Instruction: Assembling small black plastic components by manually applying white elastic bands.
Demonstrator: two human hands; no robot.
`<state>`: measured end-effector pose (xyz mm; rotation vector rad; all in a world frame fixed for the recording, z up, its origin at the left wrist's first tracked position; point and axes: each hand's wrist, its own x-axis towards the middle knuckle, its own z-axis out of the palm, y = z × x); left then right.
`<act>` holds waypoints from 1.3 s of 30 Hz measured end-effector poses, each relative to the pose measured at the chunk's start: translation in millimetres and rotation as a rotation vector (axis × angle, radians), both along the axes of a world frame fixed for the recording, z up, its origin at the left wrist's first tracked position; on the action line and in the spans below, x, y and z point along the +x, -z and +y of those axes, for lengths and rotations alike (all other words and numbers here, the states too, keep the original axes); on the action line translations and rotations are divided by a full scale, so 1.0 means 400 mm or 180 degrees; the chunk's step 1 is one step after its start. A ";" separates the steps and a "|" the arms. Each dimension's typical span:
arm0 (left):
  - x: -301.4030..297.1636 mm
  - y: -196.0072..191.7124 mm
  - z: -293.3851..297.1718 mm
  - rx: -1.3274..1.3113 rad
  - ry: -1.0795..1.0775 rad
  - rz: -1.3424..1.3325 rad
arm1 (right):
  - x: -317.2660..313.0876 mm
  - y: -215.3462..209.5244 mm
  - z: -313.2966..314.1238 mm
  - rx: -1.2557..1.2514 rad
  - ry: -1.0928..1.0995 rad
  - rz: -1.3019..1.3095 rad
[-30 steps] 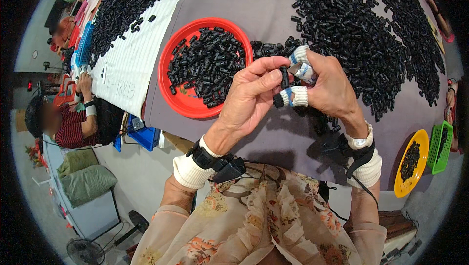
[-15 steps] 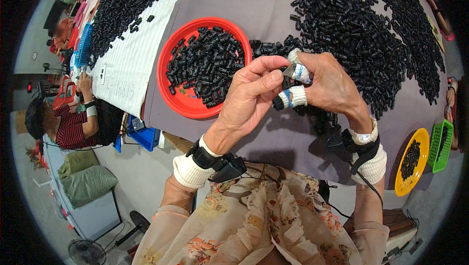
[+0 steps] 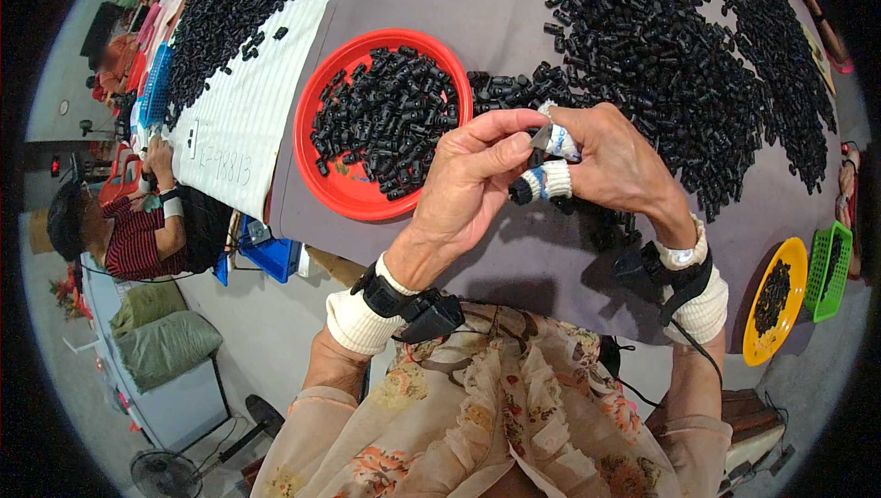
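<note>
My left hand (image 3: 463, 179) is closed, its thumb and forefinger pinching a small black plastic part (image 3: 535, 157) that is mostly hidden. Against it, my right hand (image 3: 624, 160) is closed round a small grey blade (image 3: 540, 139) with a pointed tip; its handle is out of sight. White knitted covers and tape wrap some right fingers. To the left of my hands is a red basin (image 3: 306, 145) with many black plastic parts (image 3: 390, 122) inside. Beyond my right hand, a big pile of the same black parts (image 3: 661, 76) spreads over the grey cloth.
At the right edge lie a yellow plate (image 3: 756, 347) of small black pieces and a green basket (image 3: 830, 264). Another person (image 3: 138, 232) sits on the left by a white sheet (image 3: 248, 131) bearing more black parts. A blue basket (image 3: 157, 89) stands there too.
My hands stay together in almost the same place. The fingers of my right hand and the blade have shifted very slightly against the part.
</note>
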<state>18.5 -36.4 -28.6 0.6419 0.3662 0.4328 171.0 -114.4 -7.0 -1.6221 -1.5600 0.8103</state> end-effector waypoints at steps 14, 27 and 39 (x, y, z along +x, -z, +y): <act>0.007 -0.006 -0.004 0.0278 -0.0039 0.0288 | 0.007 0.027 -0.015 0.0145 -0.0125 -0.0006; 0.008 0.008 0.000 -0.0190 0.0018 -0.0267 | 0.012 -0.020 -0.002 0.0049 0.0030 0.0143; 0.007 0.006 0.003 -0.0110 -0.0009 -0.0106 | 0.012 0.004 0.005 0.0068 -0.0027 0.0051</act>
